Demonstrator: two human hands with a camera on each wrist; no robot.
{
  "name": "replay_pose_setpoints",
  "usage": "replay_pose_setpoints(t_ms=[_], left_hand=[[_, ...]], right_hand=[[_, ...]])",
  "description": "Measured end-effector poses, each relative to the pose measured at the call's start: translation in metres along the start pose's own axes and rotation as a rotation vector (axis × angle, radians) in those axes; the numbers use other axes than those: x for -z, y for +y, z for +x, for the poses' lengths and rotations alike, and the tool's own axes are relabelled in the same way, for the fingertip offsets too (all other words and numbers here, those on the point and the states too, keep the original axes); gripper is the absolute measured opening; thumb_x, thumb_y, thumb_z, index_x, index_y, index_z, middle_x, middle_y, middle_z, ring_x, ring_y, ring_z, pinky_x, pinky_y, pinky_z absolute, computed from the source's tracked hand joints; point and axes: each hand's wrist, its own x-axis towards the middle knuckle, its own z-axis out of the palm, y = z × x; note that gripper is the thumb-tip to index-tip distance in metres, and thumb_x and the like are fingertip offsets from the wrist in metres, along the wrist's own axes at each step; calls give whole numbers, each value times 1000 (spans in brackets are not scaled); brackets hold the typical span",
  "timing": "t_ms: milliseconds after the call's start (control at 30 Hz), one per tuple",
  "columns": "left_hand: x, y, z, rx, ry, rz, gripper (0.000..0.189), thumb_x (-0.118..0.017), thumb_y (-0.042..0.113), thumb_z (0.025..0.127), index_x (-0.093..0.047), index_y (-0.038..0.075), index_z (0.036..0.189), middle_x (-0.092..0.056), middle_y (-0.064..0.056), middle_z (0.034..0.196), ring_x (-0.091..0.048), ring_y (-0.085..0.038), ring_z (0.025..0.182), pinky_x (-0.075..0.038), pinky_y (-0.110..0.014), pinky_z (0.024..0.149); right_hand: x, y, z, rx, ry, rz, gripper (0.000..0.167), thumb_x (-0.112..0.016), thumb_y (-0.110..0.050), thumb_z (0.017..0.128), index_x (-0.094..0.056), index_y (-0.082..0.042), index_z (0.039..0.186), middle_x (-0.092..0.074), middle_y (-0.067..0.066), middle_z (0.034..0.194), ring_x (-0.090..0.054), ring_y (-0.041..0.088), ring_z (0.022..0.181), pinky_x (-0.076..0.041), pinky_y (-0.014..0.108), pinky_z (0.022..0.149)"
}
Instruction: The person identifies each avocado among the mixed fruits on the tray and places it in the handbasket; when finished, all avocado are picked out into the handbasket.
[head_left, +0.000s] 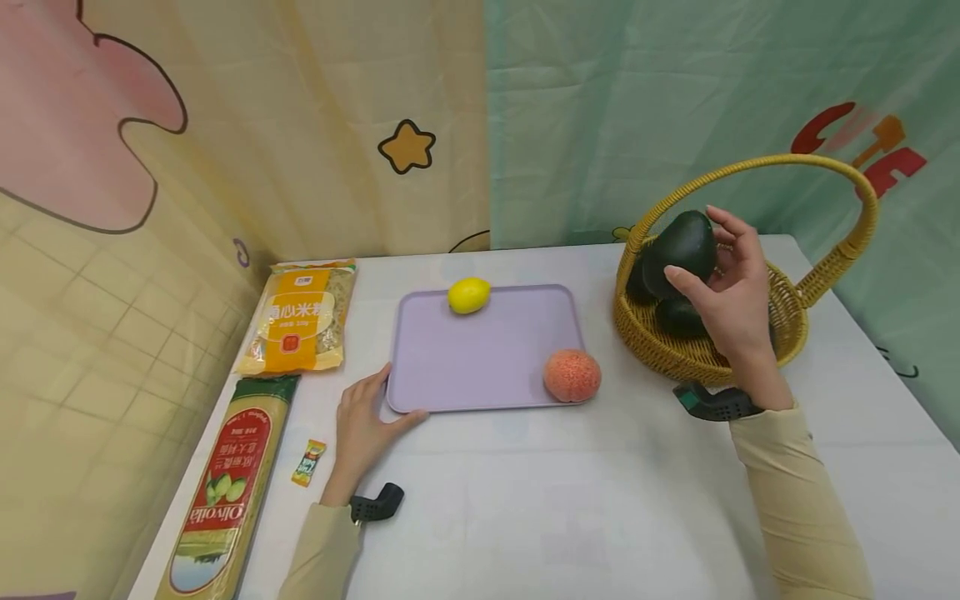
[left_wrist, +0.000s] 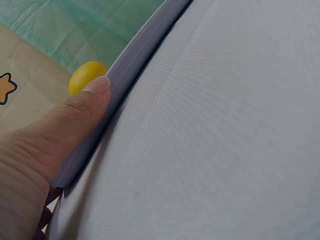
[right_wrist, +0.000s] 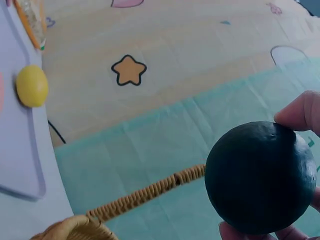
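My right hand (head_left: 738,304) holds a dark green avocado (head_left: 684,250) between thumb and fingers, just above the yellow wicker basket (head_left: 789,321). Below it, another avocado (head_left: 680,319) lies in the basket, partly covered. The avocado (right_wrist: 260,177) looks round and glossy in the right wrist view. At the near left corner of the lilac tray (head_left: 480,358), my left hand (head_left: 366,425) is spread, its fingers along the left side. Its thumb (left_wrist: 82,107) touches the tray's rim. A lemon (head_left: 468,296) sits at the tray's far edge and a bumpy coral-pink fruit (head_left: 572,376) at its near right corner.
Left on the white table lie a yellow-labelled noodle bag (head_left: 296,321), a long pack of pasta (head_left: 225,500) and a small wrapped snack (head_left: 308,462). The basket's tall handle (head_left: 750,162) arches over the right hand. A printed curtain (head_left: 555,125) hangs behind.
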Motion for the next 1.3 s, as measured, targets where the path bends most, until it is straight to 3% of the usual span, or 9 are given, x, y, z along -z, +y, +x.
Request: replay_pose_setpoints(t_ms=[167, 300, 600, 833, 1067, 1167, 1300], left_hand=[[0, 1, -1, -3, 3, -6, 97, -81, 54, 67, -40, 12, 145, -44, -14, 138, -31, -33, 127, -23, -50, 104], [0, 1, -2, 4, -7, -9, 98, -80, 55, 67, -39, 12, 145, -43, -13, 139, -30, -33, 128, -23, -51, 104], [0, 2, -4, 11, -5, -6, 97, -79, 56, 67, -40, 12, 145, -43, -14, 139, -29, -33, 128, -23, -51, 104], [1, 3, -3, 14, -5, -5, 96, -81, 53, 68, -40, 12, 145, -43, -14, 139, -29, -33, 128, -23, -51, 104], [0, 3, -2, 2, 2, -11, 95, -81, 51, 67, -41, 12, 144, -44, -14, 138, -30, -33, 128, -23, -50, 104], [1, 4, -2, -1, 6, -12, 95, -82, 51, 67, -41, 12, 144, -44, -15, 138, -30, -34, 127, -23, -50, 104], [2, 4, -1, 3, 3, -10, 95, -82, 51, 67, -41, 12, 144, -44, -15, 138, -30, -34, 127, -23, -50, 104]], right_hand=[[29, 9, -9, -110, 55, -284, 71, -71, 2, 79, -44, -19, 142, -44, 1, 118, -52, 12, 95, -43, 16, 73], [47, 19, -15, -200, 49, -489, 71, -71, -7, 82, -40, -21, 144, -41, -9, 117, -47, 6, 92, -39, 14, 69], [77, 29, -24, -334, -3, -703, 74, -76, -26, 81, -35, -14, 141, -39, -8, 114, -44, 9, 88, -38, 12, 64], [91, 38, -27, -431, -168, -840, 82, -79, -41, 76, -34, -5, 134, -44, 11, 115, -43, 24, 88, -40, 19, 57], [101, 43, -24, -457, -273, -874, 82, -78, -44, 75, -35, -2, 130, -43, 21, 120, -48, 36, 101, -43, 32, 68], [104, 44, -21, -440, -288, -883, 73, -76, -45, 77, -42, -1, 125, -46, 20, 119, -48, 34, 101, -43, 28, 70], [110, 45, -19, -424, -279, -904, 56, -72, -46, 81, -56, -2, 113, -56, 16, 109, -52, 18, 91, -42, 13, 64]])
